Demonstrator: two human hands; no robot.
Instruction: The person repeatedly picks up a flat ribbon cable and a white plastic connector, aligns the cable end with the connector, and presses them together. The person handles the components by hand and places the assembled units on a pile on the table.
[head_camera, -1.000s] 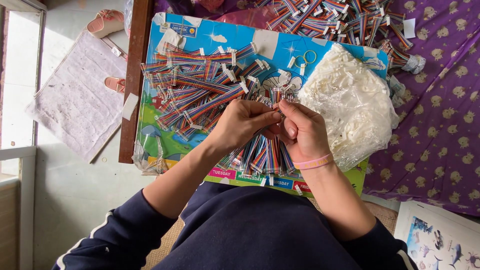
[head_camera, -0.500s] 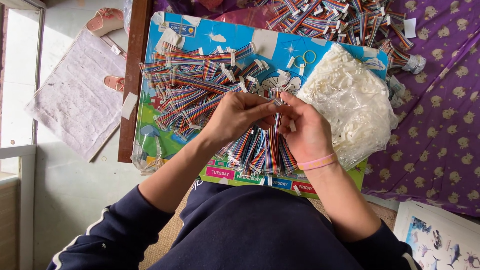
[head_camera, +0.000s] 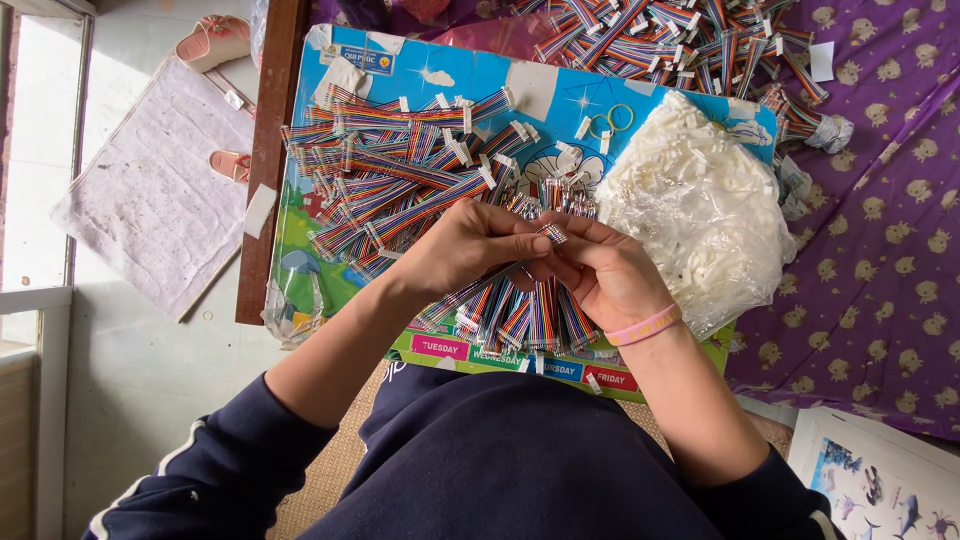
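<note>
Rainbow-coloured ribbon cables (head_camera: 400, 185) lie heaped on a bright blue board (head_camera: 470, 75), where the left hand (head_camera: 465, 245) and right hand (head_camera: 600, 270) meet, fingers pressed together, pinching one cable (head_camera: 520, 255) at its end. Just beside the right hand sits a clear bag (head_camera: 700, 210) of white connectors.
</note>
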